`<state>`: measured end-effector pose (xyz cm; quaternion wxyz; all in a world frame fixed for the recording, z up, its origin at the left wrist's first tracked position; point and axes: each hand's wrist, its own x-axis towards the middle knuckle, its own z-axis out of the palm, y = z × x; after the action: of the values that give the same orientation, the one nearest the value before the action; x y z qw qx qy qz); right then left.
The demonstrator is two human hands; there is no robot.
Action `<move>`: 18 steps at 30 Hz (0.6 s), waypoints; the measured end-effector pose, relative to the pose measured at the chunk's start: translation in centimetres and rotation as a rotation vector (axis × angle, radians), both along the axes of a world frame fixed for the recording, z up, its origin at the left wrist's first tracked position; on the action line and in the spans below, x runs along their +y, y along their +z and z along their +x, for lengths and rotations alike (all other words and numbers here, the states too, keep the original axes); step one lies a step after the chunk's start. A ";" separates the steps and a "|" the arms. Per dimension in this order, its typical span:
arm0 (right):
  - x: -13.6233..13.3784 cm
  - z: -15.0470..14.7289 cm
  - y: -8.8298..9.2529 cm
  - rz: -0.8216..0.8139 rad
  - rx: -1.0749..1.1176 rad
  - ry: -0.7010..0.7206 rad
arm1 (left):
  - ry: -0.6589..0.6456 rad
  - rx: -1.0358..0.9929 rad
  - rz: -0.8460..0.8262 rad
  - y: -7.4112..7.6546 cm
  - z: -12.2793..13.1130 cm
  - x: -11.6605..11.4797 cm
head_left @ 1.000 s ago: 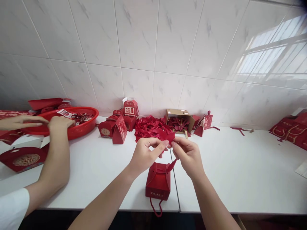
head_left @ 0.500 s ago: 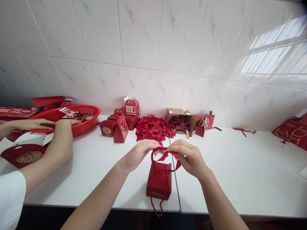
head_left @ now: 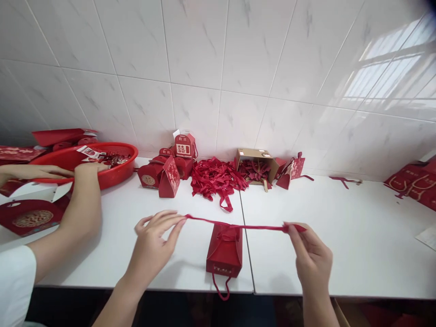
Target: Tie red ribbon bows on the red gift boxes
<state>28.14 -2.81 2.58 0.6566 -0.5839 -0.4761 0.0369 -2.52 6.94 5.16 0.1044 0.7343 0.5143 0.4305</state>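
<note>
A small red gift box point(head_left: 224, 252) stands at the near edge of the white table point(head_left: 340, 245), a cord loop hanging from its bottom. A red ribbon point(head_left: 254, 225) runs taut across the box top. My left hand point(head_left: 155, 240) pinches the ribbon's left end between thumb and fingers. My right hand point(head_left: 311, 254) pinches the right end. Both hands are spread wide apart, level with the top of the box.
A heap of red ribbons point(head_left: 214, 178) lies at the wall beside an open cardboard box point(head_left: 257, 165). Folded red boxes point(head_left: 168, 170) stand left of it. Another person's hands point(head_left: 85, 170) rest at a red basket point(head_left: 102, 161). Red bags point(head_left: 413, 181) lie far right.
My hands were close together above the box with the ribbon looped between them; now they have pulled apart sideways, drawing the ribbon straight and tight across the box top.
</note>
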 end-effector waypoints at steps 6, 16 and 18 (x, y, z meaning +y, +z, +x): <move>-3.6 5.9 -7.3 -0.557 0.079 -0.184 | 0.177 0.313 -0.409 -7.0 -6.6 0.0; 1.3 -2.9 -4.8 -0.506 -0.056 0.332 | -0.459 -0.168 -0.294 -6.2 3.5 0.5; 2.0 -4.7 -4.7 -0.536 -0.027 0.433 | -0.516 -0.233 -0.352 -6.2 5.4 0.5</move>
<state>23.39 -0.79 -2.14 0.4502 -0.6214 -0.5712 0.2915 2.87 7.46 -1.07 0.3934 0.7568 0.3626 0.3755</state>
